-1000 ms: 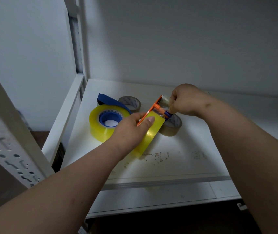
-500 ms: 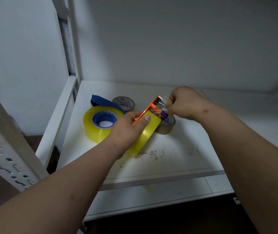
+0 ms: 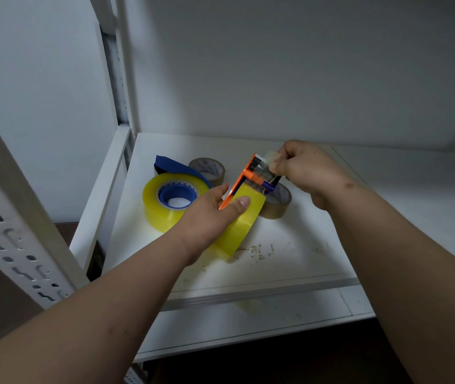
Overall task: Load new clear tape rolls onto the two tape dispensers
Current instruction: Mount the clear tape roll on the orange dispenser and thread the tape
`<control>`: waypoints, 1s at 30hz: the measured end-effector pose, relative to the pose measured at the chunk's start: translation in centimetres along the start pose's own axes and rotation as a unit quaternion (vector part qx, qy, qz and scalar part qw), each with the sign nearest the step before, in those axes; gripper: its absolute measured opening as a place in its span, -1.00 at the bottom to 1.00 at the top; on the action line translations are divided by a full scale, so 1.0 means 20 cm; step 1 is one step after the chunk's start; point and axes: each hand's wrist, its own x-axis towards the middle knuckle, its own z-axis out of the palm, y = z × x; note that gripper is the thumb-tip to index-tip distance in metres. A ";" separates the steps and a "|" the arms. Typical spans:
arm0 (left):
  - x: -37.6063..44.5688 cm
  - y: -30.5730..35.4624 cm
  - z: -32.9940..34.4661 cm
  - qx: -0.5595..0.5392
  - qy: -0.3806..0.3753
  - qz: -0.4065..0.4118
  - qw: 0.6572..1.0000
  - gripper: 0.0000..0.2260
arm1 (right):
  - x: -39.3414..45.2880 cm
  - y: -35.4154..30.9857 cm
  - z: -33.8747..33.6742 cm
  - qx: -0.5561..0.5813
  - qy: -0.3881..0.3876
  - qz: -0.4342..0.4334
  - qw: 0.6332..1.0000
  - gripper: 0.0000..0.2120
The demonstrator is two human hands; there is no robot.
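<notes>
Over the shelf: left hand gripping roll in orange dispenser, long axis angled up and away; right hand pinching tape end at its cutter.

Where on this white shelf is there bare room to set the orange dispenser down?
Free: the white metal shelf right of the right hand, and the scuffed front strip. Crowded: back left, where the blue tape dispenser with its yellowish clear roll, two brown cardboard cores and the left hand on the orange tape dispenser cluster.
</notes>
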 end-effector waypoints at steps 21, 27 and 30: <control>0.03 -0.02 -0.07 0.071 0.106 -0.007 0.992 -0.53 | -0.04 -0.17 0.03 0.043 0.037 -0.117 0.992 -0.78; -0.01 -0.03 -0.07 0.038 0.062 -0.021 0.997 -0.51 | -0.04 -0.17 0.06 0.028 0.050 -0.113 0.992 -0.85; -0.02 -0.05 -0.08 -0.051 -0.011 -0.033 0.998 -0.73 | -0.03 -0.17 0.04 0.028 0.053 -0.110 0.992 -0.79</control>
